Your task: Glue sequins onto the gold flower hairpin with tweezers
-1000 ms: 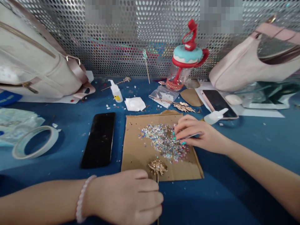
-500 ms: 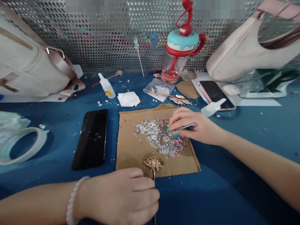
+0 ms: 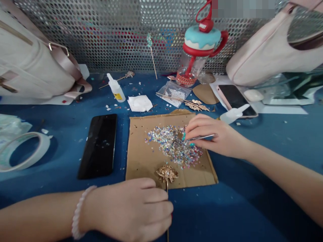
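Gold-toned ornament (image 3: 167, 173), fan-shaped on a thin stem, sits at the lower centre of the frame, its head over the near edge of the cardboard (image 3: 137, 154); whether it rests there or hangs just above, I cannot tell. Loose glittering sequins (image 3: 171, 144) spread across the middle of that cardboard, which lies on the blue surface (image 3: 202, 215).

To pick well among such small pieces, I would keep the pressure light, work at the thin outer scatter rather than the dense middle, and take one flat piece by its rim. Holding the ornament steady and close to the pile should also help, since a short path probably leaves less chance of dropping a piece.

The left hand (image 3: 133, 210) lies at the bottom centre, back upward, fingers curled together around the stem; the thumb's hold is hidden. Its forearm comes in almost level from the lower left, with a pale beaded bracelet (image 3: 78, 212) at the wrist. The right hand (image 3: 219, 143), right of centre, pinches a slim metallic tool (image 3: 203, 137), probably tweezers, angled down leftward into the sequins. Whether its tips meet is too small to tell. That forearm slants up from the lower right.
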Tool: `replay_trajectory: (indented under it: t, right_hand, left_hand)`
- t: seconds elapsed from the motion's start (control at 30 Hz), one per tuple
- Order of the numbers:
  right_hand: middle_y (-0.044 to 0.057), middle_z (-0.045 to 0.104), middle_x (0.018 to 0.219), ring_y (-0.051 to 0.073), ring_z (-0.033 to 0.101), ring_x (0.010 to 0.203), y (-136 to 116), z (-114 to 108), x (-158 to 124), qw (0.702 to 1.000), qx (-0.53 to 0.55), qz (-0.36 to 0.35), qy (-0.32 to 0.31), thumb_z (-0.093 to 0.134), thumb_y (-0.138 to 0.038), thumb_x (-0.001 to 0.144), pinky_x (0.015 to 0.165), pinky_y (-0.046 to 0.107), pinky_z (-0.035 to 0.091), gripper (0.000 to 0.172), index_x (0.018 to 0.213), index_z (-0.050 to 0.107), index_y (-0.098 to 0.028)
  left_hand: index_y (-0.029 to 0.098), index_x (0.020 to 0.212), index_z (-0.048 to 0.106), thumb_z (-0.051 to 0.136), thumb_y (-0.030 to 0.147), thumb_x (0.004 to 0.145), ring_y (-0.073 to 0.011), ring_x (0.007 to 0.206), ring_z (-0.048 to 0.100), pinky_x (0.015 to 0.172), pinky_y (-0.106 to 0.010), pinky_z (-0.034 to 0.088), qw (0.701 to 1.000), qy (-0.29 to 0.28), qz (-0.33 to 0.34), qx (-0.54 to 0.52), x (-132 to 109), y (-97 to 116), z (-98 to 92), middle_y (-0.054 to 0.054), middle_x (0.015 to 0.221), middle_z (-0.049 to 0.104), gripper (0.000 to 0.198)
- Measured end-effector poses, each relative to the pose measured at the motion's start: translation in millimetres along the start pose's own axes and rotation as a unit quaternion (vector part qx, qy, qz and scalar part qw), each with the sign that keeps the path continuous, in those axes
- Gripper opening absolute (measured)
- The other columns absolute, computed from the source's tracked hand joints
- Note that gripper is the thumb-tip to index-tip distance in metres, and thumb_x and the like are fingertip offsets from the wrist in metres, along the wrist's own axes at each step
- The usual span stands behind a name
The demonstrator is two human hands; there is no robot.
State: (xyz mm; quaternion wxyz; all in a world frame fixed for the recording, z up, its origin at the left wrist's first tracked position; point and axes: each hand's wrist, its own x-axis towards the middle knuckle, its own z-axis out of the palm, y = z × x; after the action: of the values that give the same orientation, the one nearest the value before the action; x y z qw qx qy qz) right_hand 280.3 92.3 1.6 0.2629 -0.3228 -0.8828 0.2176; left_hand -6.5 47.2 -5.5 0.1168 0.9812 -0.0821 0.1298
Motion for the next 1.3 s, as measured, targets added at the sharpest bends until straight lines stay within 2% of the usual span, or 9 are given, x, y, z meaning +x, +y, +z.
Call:
replay_trajectory:
  t: [0.1, 0.23, 0.37, 0.53, 0.8, 0.93, 1.03, 1.3]
  right_hand:
    - [0.003, 0.064, 0.09, 0.016, 0.055, 0.092, 0.5, -2.5, -0.7, 1.0, 0.001, 0.006, -0.002, 0.059, -0.021, 0.087, 0.083, 0.033, 0.045, 0.007, 0.088, 0.066, -0.02]
    - [0.004, 0.065, 0.09, 0.015, 0.056, 0.092, -5.6, -1.1, 0.3, 1.0, 0.014, -0.024, -0.005, 0.06, -0.019, 0.087, 0.084, 0.034, 0.045, 0.006, 0.09, 0.065, -0.018]
    - [0.004, 0.066, 0.087, 0.014, 0.058, 0.089, -19.3, 8.7, 2.8, 0.998, 0.031, -0.039, 0.032, 0.06, -0.017, 0.088, 0.083, 0.032, 0.046, 0.005, 0.09, 0.064, -0.015]
    - [0.002, 0.067, 0.084, 0.013, 0.06, 0.087, -29.6, 21.5, 3.3, 0.997, 0.031, 0.002, 0.071, 0.063, -0.017, 0.086, 0.086, 0.031, 0.046, 0.002, 0.088, 0.063, -0.016]
    - [0.001, 0.066, 0.078, 0.014, 0.06, 0.083, -32.1, 23.9, 4.1, 0.996, 0.004, 0.007, 0.086, 0.064, -0.017, 0.085, 0.081, 0.031, 0.048, 0.002, 0.084, 0.062, -0.017]
    - [0.001, 0.067, 0.08, 0.013, 0.061, 0.081, -30.5, 21.9, 5.3, 0.996, 0.015, -0.013, 0.088, 0.064, -0.015, 0.084, 0.084, 0.033, 0.048, 0.002, 0.084, 0.062, -0.016]
    - [0.0, 0.066, 0.078, 0.012, 0.061, 0.077, -29.1, 20.5, 6.0, 0.995, 0.013, -0.027, 0.093, 0.066, -0.014, 0.083, 0.08, 0.033, 0.049, 0.004, 0.085, 0.063, -0.017]
    - [0.005, 0.065, 0.084, 0.014, 0.059, 0.082, -27.6, 20.4, 4.5, 0.995, 0.018, -0.027, 0.098, 0.068, -0.011, 0.08, 0.076, 0.032, 0.05, 0.006, 0.084, 0.064, -0.013]
  left_hand:
    - [0.014, 0.097, 0.065, 0.052, 0.018, 0.091, -0.0169, 0.085, 0.06, 0.068, -0.028, 0.047, 1.0, 0.005, -0.002, 0.0, 0.2, -0.1, -0.5, -0.009, 0.097, 0.066, 0.014]
    - [0.013, 0.095, 0.065, 0.047, 0.016, 0.093, -0.0173, 0.085, 0.059, 0.066, -0.029, 0.047, 1.0, 0.003, -0.005, -0.008, 0.2, -0.9, -0.1, -0.009, 0.096, 0.066, 0.019]
    - [0.014, 0.092, 0.065, 0.044, 0.016, 0.094, -0.0179, 0.087, 0.058, 0.068, -0.029, 0.047, 1.0, 0.002, -0.006, -0.009, 0.3, -1.1, 0.4, -0.009, 0.097, 0.067, 0.021]
    - [0.015, 0.09, 0.066, 0.043, 0.016, 0.094, -0.0178, 0.087, 0.058, 0.068, -0.029, 0.047, 1.0, 0.006, -0.006, -0.011, 1.1, -1.4, 0.0, -0.008, 0.096, 0.067, 0.023]
    - [0.016, 0.086, 0.065, 0.047, 0.017, 0.092, -0.0177, 0.087, 0.058, 0.068, -0.029, 0.046, 1.0, 0.008, -0.007, -0.016, 0.8, -1.6, 0.1, -0.009, 0.096, 0.066, 0.019]
    - [0.016, 0.087, 0.065, 0.046, 0.017, 0.092, -0.0179, 0.088, 0.057, 0.068, -0.028, 0.046, 1.0, 0.006, -0.008, -0.014, 0.6, -1.9, -0.4, -0.008, 0.096, 0.067, 0.019]
    - [0.016, 0.087, 0.065, 0.046, 0.017, 0.092, -0.0178, 0.088, 0.058, 0.068, -0.029, 0.046, 1.0, 0.006, -0.009, -0.016, 1.0, -2.2, -0.7, -0.008, 0.096, 0.066, 0.02]
    - [0.015, 0.085, 0.065, 0.045, 0.016, 0.093, -0.0171, 0.084, 0.057, 0.067, -0.03, 0.045, 1.0, 0.006, -0.014, -0.024, 1.2, -2.1, -0.6, -0.007, 0.095, 0.066, 0.022]
